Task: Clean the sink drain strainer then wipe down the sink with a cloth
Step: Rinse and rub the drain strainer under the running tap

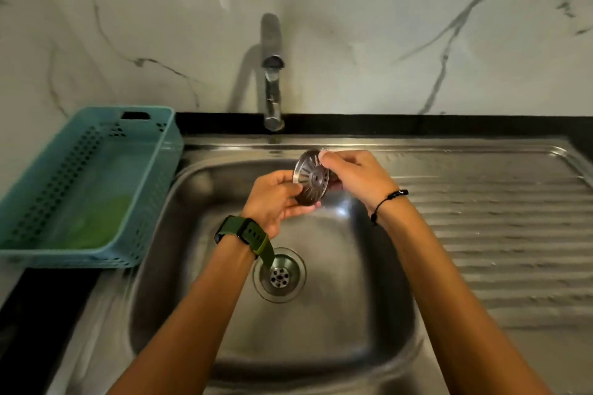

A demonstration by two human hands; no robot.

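Strainer (pixel 312 177) cleaning under way over the sink (pixel 205 189).
We are holding it on edge between both hands near the basin's back edge: left hand (pixel 276 199) gripping its lower rim, right hand (pixel 351 177) pinching the top, open drain (pixel 279 274) below.

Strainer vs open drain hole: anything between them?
Head view: the left hand and its wrist with the green watch strap lie between the raised strainer and the drain hole; otherwise bare sink.
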